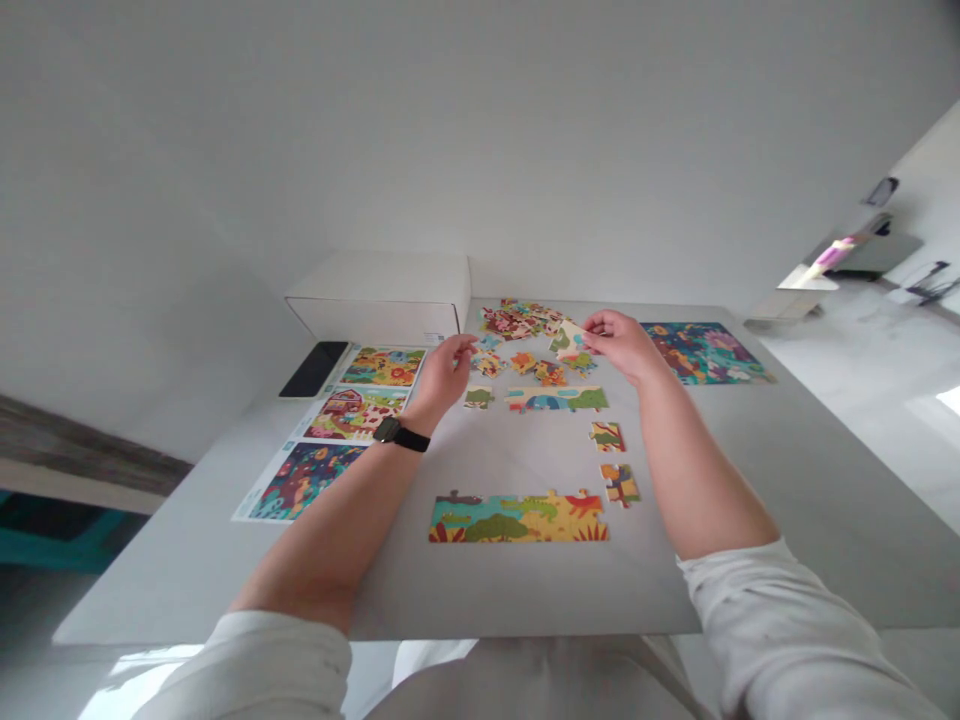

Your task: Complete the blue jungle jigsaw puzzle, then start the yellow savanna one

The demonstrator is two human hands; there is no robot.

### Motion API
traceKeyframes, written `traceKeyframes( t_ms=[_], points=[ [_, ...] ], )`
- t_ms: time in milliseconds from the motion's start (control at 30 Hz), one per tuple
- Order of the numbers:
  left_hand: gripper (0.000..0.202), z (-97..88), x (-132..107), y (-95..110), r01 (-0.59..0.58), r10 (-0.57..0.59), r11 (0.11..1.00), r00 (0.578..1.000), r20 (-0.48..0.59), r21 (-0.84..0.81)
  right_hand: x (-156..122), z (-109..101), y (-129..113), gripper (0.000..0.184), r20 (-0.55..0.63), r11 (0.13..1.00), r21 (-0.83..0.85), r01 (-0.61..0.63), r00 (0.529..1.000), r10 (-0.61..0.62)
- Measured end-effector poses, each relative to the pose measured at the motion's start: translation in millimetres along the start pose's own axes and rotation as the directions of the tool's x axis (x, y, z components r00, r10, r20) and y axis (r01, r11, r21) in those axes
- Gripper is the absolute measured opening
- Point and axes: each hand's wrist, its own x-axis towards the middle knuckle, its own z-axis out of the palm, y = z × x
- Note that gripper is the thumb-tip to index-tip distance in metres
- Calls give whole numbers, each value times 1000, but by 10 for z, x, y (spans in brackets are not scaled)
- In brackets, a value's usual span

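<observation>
My right hand pinches a puzzle piece with a cream and green picture, lifted at the near side of the loose pile. My left hand is closed, its fingertips together beside the loose puzzle pieces; whatever they may hold is hidden. Between my arms lies a joined bottom strip with crocodiles and bushes. Farther back is a joined top strip with a blue animal, and a single green piece sits left of it. Two separate pieces, one upper and one lower, lie on the right.
A heap of mixed pieces lies near the wall. At left are a picture sheet partly under my left forearm, a black phone and a white box. A finished dark blue puzzle rests right of my right hand on the table.
</observation>
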Motion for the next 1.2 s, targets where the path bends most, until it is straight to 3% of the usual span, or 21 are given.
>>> traceKeyframes(
  t_ms=[133, 300, 400, 500, 567, 733, 900, 1033, 1133, 1200],
  points=[
    [28, -71, 76, 374, 110, -110, 945, 994, 18, -309, -185, 58, -75, 30, 25, 999, 18, 47, 999, -48],
    [46, 55, -164, 721, 244, -132, 859, 955, 267, -450, -264, 350, -141, 28, 132, 996, -19, 90, 987, -87],
    [47, 147, -236, 723, 295, -140, 855, 924, 357, -428, -297, 525, -139, 24, 175, 990, -88, 110, 980, -94],
    [41, 188, -205, 643, 319, -172, 851, 920, 352, -417, -341, 623, -141, 19, 176, 973, -191, 129, 980, -96],
    [39, 188, -170, 596, 338, -200, 833, 922, 332, -438, -379, 645, -167, 21, 169, 945, -254, 205, 972, -165],
    [39, 151, -146, 571, 422, -272, 747, 899, 343, -514, -476, 658, -271, 31, 294, 761, -398, 513, 856, -424],
    [41, 128, -158, 577, 468, -312, 720, 878, 362, -513, -514, 704, -262, 39, 363, 658, -494, 569, 822, -439],
    [34, 68, -132, 507, 419, -273, 814, 888, 370, -403, -498, 721, -227, 37, 362, 661, -505, 555, 831, -422],
    [24, -28, -114, 375, 222, -179, 963, 950, 254, -153, -482, 710, -221, 35, 360, 680, -503, 533, 845, -396],
    [22, -95, -113, 261, 58, -65, 998, 974, 217, 39, -474, 702, -215, 33, 369, 688, -507, 520, 852, -372]
  ],
)
